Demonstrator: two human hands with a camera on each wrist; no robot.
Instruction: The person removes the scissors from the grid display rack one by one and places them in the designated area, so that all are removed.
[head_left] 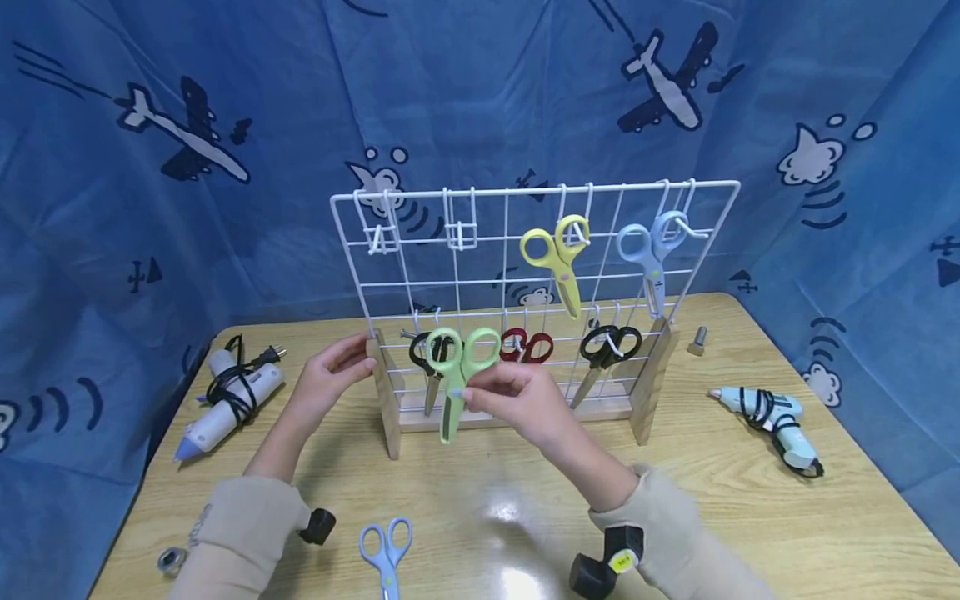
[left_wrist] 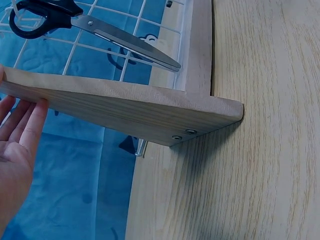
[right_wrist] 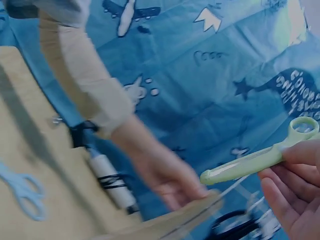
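Observation:
My right hand (head_left: 517, 404) pinches light green scissors (head_left: 453, 375) by the pivot area, handles up and blades down, in front of a white wire rack (head_left: 480, 193). The right wrist view shows the same scissors (right_wrist: 245, 167) edge-on, thumb against them. My left hand (head_left: 333, 375) holds the upper part of the rack's left wooden side board (left_wrist: 125, 107), thumb at the front edge and fingers at the back. Yellow scissors (head_left: 558, 262) and light blue scissors (head_left: 652, 254) hang from upper hooks. Lower down hang black scissors (head_left: 609, 350), red-handled scissors (head_left: 536, 346) and another black pair (left_wrist: 55, 17).
Two upper-left hooks (head_left: 378, 237) hold nothing. Blue scissors (head_left: 386, 554) lie at the table's front. A white glue gun (head_left: 240, 400) with a wrapped cord lies left, a light blue one (head_left: 772, 421) right. A bolt (head_left: 697, 342) and a metal nut (head_left: 172, 560) also lie on the table.

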